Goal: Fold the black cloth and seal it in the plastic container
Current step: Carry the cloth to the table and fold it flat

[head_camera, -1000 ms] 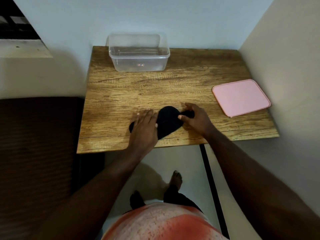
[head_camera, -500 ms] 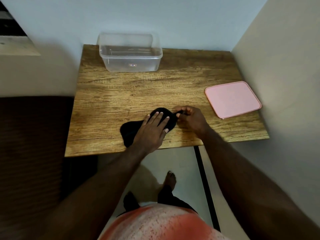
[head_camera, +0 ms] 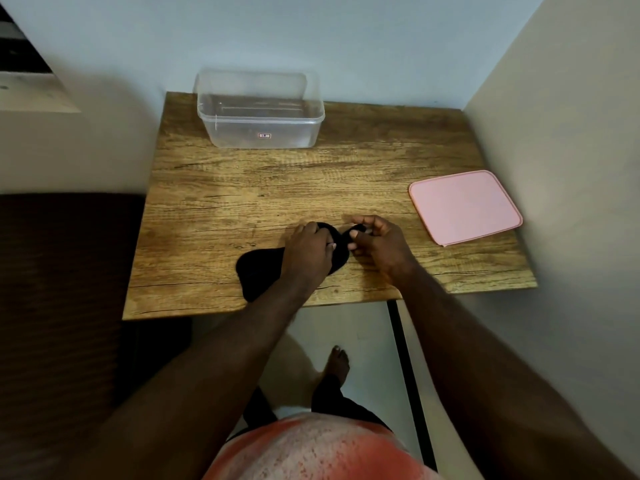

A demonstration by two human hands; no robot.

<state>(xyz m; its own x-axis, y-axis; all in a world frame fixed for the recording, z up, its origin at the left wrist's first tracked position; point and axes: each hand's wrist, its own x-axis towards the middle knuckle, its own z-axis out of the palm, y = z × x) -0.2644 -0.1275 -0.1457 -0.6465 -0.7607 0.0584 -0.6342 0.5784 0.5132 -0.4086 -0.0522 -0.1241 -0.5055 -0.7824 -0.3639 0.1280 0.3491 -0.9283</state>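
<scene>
The black cloth (head_camera: 258, 273) lies near the front edge of the wooden table (head_camera: 277, 188), a small dark oval shape partly under my hands. My left hand (head_camera: 306, 252) rests on its right half with fingers curled over the cloth's edge. My right hand (head_camera: 377, 245) pinches the cloth's right end between thumb and fingers. The clear plastic container (head_camera: 259, 110) stands open and empty at the back of the table. Its pink lid (head_camera: 464, 206) lies flat at the table's right side, apart from the container.
A pale wall closes in on the right, close to the pink lid. A dark brown surface (head_camera: 59, 289) lies left of the table. The table's black leg (head_camera: 403, 358) and my feet show below the front edge.
My left hand slid right along the cloth and curled its fingers, uncovering the cloth's left end. My right hand lifted to pinch the right end. The view shifted slightly.
</scene>
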